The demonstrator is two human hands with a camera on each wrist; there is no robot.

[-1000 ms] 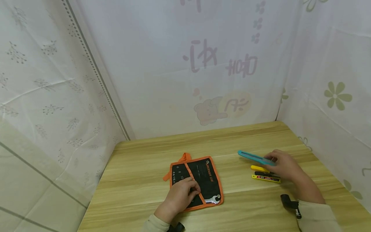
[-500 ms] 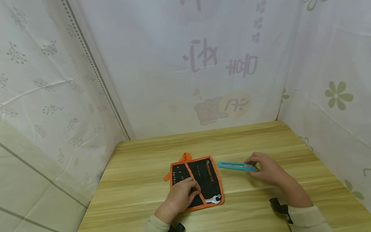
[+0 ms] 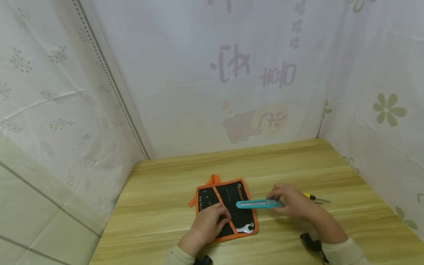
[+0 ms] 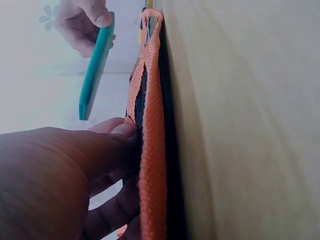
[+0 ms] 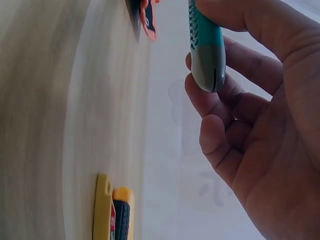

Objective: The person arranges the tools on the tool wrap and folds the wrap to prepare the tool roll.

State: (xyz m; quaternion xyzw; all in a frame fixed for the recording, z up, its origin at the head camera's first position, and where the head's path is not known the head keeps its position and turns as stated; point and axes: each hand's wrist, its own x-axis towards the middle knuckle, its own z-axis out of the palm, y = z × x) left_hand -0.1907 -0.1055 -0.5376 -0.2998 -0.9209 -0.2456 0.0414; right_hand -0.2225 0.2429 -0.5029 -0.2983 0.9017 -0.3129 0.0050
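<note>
The right hand [image 3: 293,202] pinches a teal utility knife [image 3: 256,204] by its rear end, its front tip over the right part of the black pouch [image 3: 232,198] with orange edging. In the left wrist view the knife [image 4: 95,70] hangs clear of the pouch. The left hand [image 3: 207,224] pinches the orange-trimmed pocket edge at the pouch's middle, seen close up in the left wrist view, where thumb and fingertips meet at the trim [image 4: 132,100]. A silver wrench [image 3: 245,229] pokes out of the pocket at the pouch's lower right.
Behind the right hand lie yellow and black tools [image 3: 309,196], partly hidden; the right wrist view shows a yellow one [image 5: 102,207] beside a black and yellow one [image 5: 122,215]. The wooden table [image 3: 165,176] meets patterned cloth walls at its back and right.
The right hand has carried the teal knife leftward from above the yellow tools to over the pouch, and the knife now lies more level across the view. The left hand stays at the pocket edge.
</note>
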